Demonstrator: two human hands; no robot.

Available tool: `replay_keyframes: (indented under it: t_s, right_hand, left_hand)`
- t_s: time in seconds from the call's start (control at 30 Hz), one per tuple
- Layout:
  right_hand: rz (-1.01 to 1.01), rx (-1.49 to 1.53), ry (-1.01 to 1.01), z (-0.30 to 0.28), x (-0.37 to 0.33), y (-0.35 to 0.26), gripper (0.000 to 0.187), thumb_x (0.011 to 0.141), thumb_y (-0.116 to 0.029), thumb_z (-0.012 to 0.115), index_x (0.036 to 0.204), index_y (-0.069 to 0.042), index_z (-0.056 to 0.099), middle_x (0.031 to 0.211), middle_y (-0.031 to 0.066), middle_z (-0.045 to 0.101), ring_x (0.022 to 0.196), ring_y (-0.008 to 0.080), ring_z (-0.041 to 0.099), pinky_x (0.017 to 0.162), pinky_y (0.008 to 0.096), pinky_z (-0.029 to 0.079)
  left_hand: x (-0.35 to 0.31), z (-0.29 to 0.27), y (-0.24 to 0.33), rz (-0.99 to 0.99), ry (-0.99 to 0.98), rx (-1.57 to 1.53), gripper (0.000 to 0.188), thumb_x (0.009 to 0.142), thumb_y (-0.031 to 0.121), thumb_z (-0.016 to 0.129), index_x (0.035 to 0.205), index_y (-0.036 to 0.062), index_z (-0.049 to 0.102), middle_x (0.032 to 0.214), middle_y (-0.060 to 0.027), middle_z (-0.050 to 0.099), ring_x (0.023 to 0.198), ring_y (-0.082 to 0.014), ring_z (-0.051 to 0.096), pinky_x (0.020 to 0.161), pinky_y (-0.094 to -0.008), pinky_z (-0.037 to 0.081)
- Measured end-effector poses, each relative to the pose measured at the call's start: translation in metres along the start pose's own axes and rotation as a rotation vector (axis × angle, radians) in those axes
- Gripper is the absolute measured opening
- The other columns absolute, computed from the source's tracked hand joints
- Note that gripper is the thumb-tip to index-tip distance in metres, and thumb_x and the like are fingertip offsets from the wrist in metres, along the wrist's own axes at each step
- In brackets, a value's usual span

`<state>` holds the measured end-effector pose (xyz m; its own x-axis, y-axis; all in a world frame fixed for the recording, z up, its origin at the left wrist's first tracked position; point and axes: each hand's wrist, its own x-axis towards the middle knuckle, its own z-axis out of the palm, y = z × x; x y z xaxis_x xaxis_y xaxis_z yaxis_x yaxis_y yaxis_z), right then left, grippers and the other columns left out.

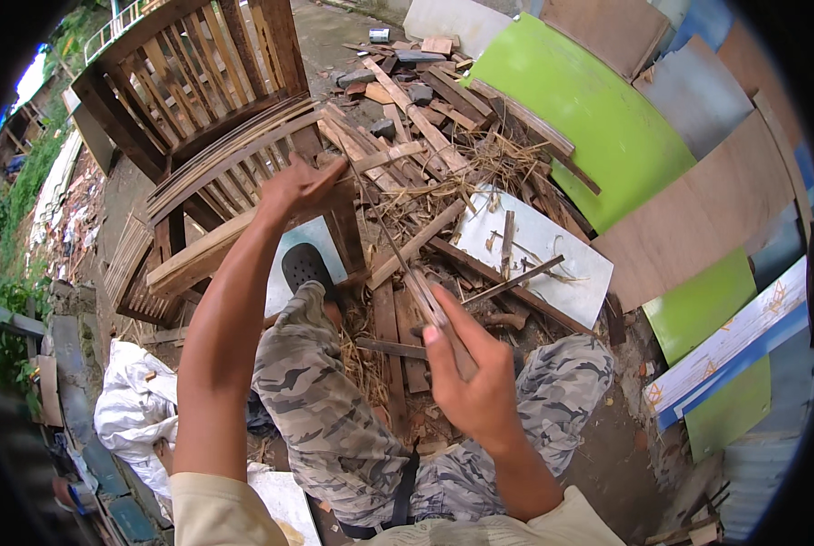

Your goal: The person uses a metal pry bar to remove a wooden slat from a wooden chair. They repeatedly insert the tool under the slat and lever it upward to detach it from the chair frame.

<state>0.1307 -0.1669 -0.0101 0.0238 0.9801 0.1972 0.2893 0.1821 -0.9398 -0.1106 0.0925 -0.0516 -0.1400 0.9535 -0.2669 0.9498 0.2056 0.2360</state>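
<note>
My right hand (471, 373) is closed round the handle of what looks like a hand saw (405, 253), its long thin blade nearly edge-on; I cannot make out teeth. The blade runs up and left to a narrow wooden strip (391, 156), near my left hand. With fingers bent, my left hand (302, 185) holds the strip's left end down on the corner of a slatted wooden chair (209, 244). The fingers' undersides are hidden. My shoe (309, 269) stands near the chair's front leg, and my knees are spread on both sides of the saw.
Scrap wood (439, 105) and straw (507, 164) are heaped ahead. Right of the heap lie a white board (534, 250), a bright green sheet (589, 109) and a brown panel (698, 218). A white sack (134, 387) lies at left, beside a low block wall (84, 400).
</note>
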Motion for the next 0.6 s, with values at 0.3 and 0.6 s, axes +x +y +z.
replay_keyframes:
  t_s: [0.3, 0.6]
  right_hand:
    - [-0.034, -0.021, 0.022, 0.001, 0.004, 0.013, 0.040, 0.097, -0.015, 0.061, 0.128, 0.010, 0.060, 0.114, 0.0304, 0.068, 0.103, 0.0395, 0.071, 0.087, 0.0379, 0.054]
    - [-0.014, -0.062, -0.028, 0.019, 0.047, 0.012, 0.040, 0.098, -0.013, 0.060, 0.132, 0.008, 0.059, 0.121, 0.0255, 0.069, 0.116, 0.0255, 0.066, 0.099, 0.0337, 0.048]
  left_hand:
    - [-0.001, -0.004, -0.003, 0.042, -0.055, -0.032, 0.126, 0.082, 0.084, 0.039, 0.144, -0.0243, 0.024, 0.124, -0.0372, 0.061, 0.120, -0.0432, 0.061, 0.102, -0.0441, 0.048]
    - [0.006, 0.001, 0.002, 0.029, 0.084, -0.039, 0.117, 0.086, 0.080, 0.036, 0.138, -0.0251, 0.035, 0.121, -0.0398, 0.061, 0.119, -0.0436, 0.062, 0.102, -0.0459, 0.047]
